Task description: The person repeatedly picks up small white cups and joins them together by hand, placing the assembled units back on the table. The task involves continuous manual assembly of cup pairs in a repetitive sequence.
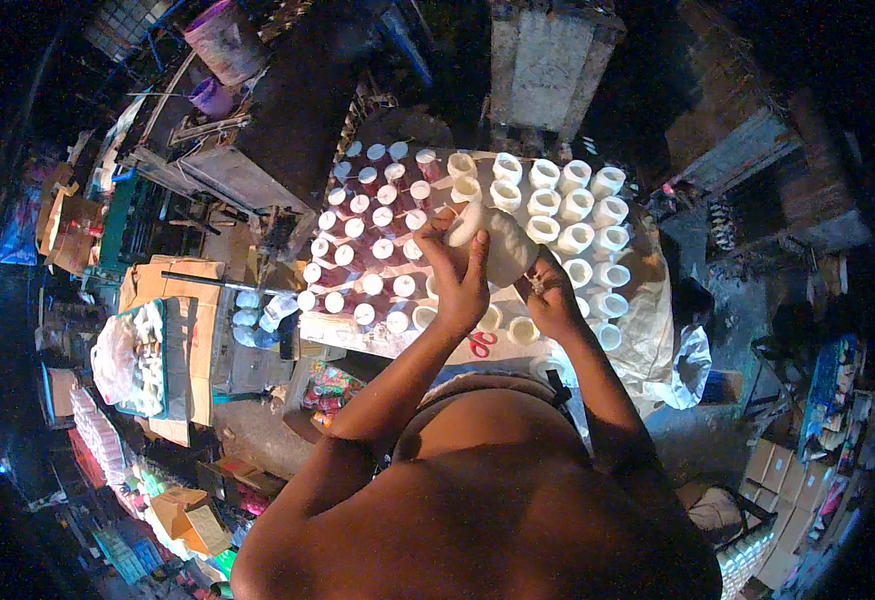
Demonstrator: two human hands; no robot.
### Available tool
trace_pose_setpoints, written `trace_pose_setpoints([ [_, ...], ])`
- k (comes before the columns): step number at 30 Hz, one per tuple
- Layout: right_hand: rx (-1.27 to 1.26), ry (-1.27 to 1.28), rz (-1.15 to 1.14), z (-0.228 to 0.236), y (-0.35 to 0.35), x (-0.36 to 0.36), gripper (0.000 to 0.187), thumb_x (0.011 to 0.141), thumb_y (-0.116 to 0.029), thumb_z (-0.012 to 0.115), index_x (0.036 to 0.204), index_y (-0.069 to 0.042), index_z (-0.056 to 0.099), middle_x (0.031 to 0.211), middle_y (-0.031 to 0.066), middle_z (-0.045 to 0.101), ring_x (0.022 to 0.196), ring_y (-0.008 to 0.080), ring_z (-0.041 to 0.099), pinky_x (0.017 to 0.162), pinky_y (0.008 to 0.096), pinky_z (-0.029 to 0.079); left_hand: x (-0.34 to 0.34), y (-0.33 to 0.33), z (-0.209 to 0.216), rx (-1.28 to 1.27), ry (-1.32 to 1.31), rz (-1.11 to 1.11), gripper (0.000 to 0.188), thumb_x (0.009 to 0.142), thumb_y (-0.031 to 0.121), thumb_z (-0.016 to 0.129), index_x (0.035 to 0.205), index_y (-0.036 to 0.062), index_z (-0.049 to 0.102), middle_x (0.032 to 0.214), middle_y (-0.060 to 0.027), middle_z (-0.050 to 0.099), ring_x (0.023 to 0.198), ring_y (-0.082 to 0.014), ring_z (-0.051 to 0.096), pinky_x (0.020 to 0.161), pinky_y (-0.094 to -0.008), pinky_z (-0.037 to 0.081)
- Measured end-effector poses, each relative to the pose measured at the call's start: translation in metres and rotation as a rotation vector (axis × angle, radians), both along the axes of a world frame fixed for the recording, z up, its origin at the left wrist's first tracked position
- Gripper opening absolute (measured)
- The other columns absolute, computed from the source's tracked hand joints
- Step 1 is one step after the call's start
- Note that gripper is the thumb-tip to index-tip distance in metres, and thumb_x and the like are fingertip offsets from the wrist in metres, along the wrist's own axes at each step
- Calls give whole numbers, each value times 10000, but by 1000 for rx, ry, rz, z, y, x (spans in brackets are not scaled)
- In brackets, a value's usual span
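Both hands are raised over the table and grip a thick, rounded off-white piece (507,248) with a paler rim at its upper left. Its kind is unclear; it resembles a larger version of the white cups around it. My left hand (460,280) clasps its left side, thumb up against the front. At its lower right edge my right hand (549,298) closes with bent fingers. Rows of white open-topped cups (575,238) stand to the right. Left of my hands are rows of dark red cylinders (382,247) with white round tops. Red-handled scissors (482,345) lie near the front edge.
The table (357,332) has a pale covering, draped on the right beside a white plastic bag (692,370). On the left, a teal crate (162,365) holds white pieces beside cardboard (197,350). Wooden benches (547,85) stand beyond the table; cardboard boxes (192,520) sit lower left.
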State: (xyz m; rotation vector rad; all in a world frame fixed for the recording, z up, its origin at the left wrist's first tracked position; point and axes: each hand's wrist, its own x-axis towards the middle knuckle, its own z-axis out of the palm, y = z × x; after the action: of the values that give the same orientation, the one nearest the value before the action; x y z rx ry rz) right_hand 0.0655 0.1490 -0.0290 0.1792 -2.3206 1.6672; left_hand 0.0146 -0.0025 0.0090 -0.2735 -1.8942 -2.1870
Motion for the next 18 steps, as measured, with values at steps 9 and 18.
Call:
trace_pose_setpoints([
  [9,208,-187,52,36,18,18,92,939,-96,559,991,-20,553,970,167,636,866,320,647,773,392,490,-7,2,-6,185,-185,-94,287,1054,160,611,1266,41,459,1221,-103,575,1118,-166,553,985,-299,440],
  [18,191,-426,-122,21,0,-9,664,911,-550,706,1239,17,599,984,231,731,909,375,729,808,433,562,-21,-4,-86,608,-822,-201,531,1058,412,583,1320,-48,547,1230,-156,674,1088,-241,685,954,-377,549],
])
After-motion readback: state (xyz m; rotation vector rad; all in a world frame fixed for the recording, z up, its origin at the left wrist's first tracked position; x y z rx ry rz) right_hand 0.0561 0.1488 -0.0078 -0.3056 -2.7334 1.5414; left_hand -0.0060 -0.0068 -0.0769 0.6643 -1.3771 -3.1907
